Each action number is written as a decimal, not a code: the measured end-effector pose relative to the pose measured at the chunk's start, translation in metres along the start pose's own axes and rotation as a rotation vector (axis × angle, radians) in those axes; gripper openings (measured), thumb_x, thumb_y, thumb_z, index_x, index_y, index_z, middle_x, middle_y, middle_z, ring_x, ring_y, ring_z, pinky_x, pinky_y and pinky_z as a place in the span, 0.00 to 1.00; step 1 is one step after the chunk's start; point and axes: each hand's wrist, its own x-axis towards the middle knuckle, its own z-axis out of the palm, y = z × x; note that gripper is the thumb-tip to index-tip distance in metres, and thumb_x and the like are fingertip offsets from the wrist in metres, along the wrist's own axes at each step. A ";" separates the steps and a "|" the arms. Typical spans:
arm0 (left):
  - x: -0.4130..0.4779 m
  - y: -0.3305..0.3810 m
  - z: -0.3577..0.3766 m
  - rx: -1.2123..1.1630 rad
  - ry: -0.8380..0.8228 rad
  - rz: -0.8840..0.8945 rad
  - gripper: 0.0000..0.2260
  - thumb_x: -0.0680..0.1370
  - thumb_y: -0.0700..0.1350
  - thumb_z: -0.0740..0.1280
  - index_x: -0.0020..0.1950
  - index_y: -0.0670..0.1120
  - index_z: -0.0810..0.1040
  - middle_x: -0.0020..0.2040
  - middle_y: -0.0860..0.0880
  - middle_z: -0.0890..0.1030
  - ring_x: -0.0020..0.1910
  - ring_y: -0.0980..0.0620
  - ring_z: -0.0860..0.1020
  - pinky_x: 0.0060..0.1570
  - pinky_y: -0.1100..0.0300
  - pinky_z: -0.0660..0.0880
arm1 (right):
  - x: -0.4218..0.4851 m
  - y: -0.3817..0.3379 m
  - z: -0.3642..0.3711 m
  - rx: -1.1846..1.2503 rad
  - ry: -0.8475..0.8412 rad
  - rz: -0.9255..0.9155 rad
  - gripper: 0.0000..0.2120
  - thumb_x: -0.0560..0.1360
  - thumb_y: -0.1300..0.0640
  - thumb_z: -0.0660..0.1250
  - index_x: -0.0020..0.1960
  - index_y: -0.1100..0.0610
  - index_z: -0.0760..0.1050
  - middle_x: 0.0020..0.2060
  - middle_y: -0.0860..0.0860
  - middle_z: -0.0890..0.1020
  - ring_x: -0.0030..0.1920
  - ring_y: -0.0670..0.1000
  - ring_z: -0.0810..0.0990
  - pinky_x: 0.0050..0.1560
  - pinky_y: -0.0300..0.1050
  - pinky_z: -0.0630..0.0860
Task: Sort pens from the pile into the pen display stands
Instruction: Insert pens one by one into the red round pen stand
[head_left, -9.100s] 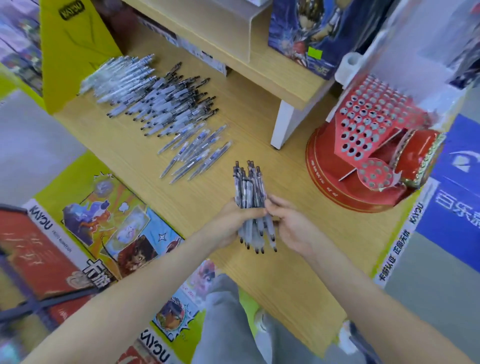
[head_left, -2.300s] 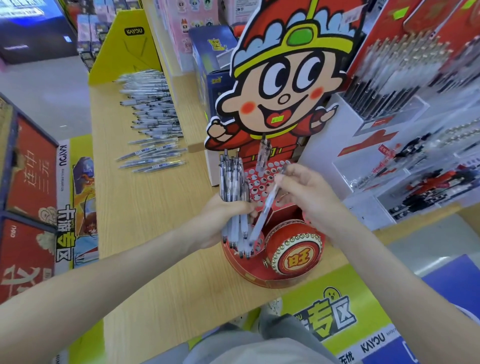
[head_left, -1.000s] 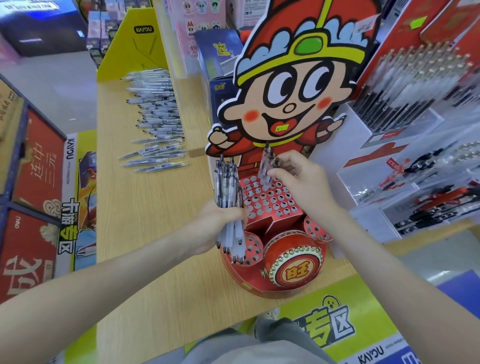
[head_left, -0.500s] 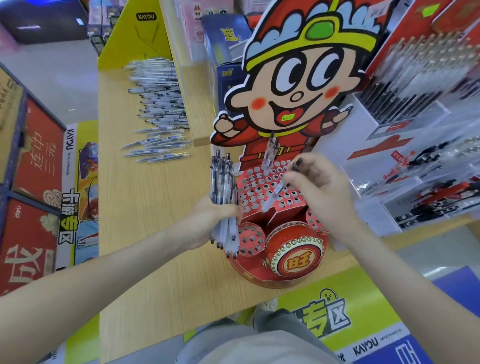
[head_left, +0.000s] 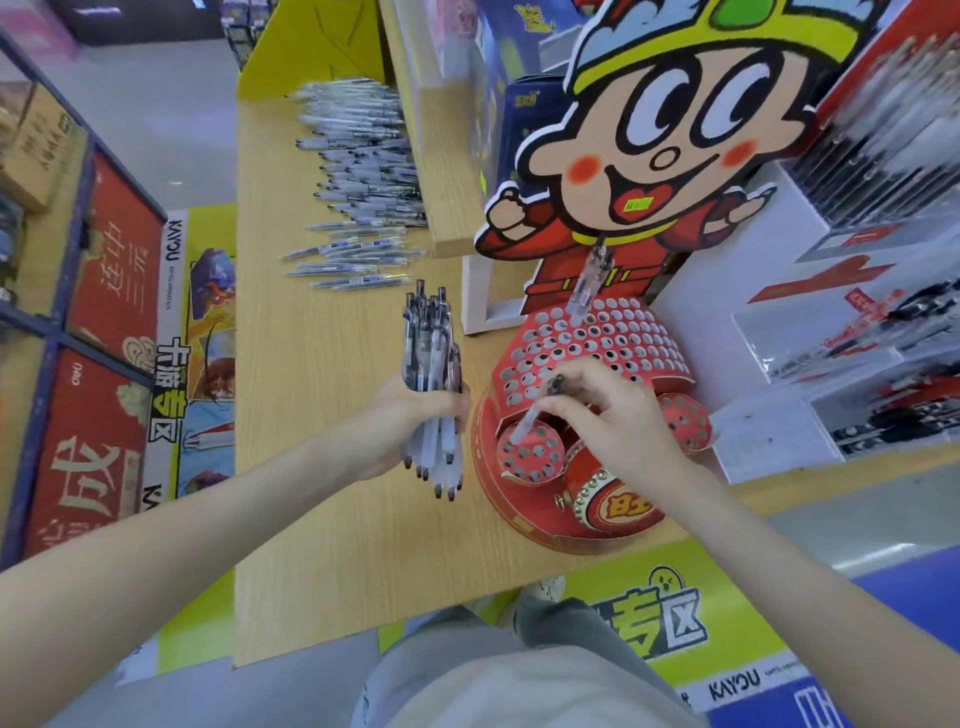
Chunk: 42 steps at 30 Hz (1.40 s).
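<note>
Wooden shop surface (head_left: 332, 493), red pen stand (head_left: 618, 340) at its right edge: right hand (head_left: 618, 421), grip pinching one pen (head_left: 528, 422), tip at the stand's low front holes; left hand (head_left: 410, 423) clasps a spare bundle (head_left: 431, 353); pile (head_left: 363, 171) at far edge; slotting step, next likely needs the tip lined up with a hole.

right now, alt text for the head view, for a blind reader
A person's right hand pinches one pen tip-down at a holed tier of the red display stand. The left hand grips a pen bundle beside it; a pen pile lies farther along the table.
</note>
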 end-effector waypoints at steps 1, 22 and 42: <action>0.000 -0.001 0.000 0.001 -0.005 -0.003 0.08 0.66 0.38 0.69 0.40 0.42 0.72 0.35 0.46 0.74 0.34 0.50 0.74 0.38 0.57 0.73 | 0.000 0.001 0.001 -0.009 -0.012 0.008 0.05 0.74 0.58 0.69 0.46 0.49 0.76 0.41 0.39 0.82 0.47 0.38 0.79 0.51 0.29 0.71; 0.004 0.003 0.002 -0.014 -0.134 0.020 0.06 0.68 0.36 0.68 0.39 0.43 0.72 0.33 0.50 0.77 0.32 0.53 0.76 0.35 0.62 0.75 | 0.003 0.010 0.013 -0.054 -0.199 0.076 0.08 0.76 0.65 0.65 0.47 0.52 0.76 0.40 0.44 0.84 0.46 0.38 0.81 0.52 0.39 0.76; 0.008 0.002 0.004 0.072 -0.173 0.004 0.05 0.68 0.38 0.69 0.39 0.43 0.73 0.35 0.44 0.74 0.35 0.49 0.73 0.37 0.59 0.72 | 0.003 0.000 -0.002 -0.130 0.055 0.029 0.03 0.75 0.58 0.68 0.47 0.57 0.76 0.39 0.40 0.82 0.46 0.36 0.78 0.49 0.28 0.71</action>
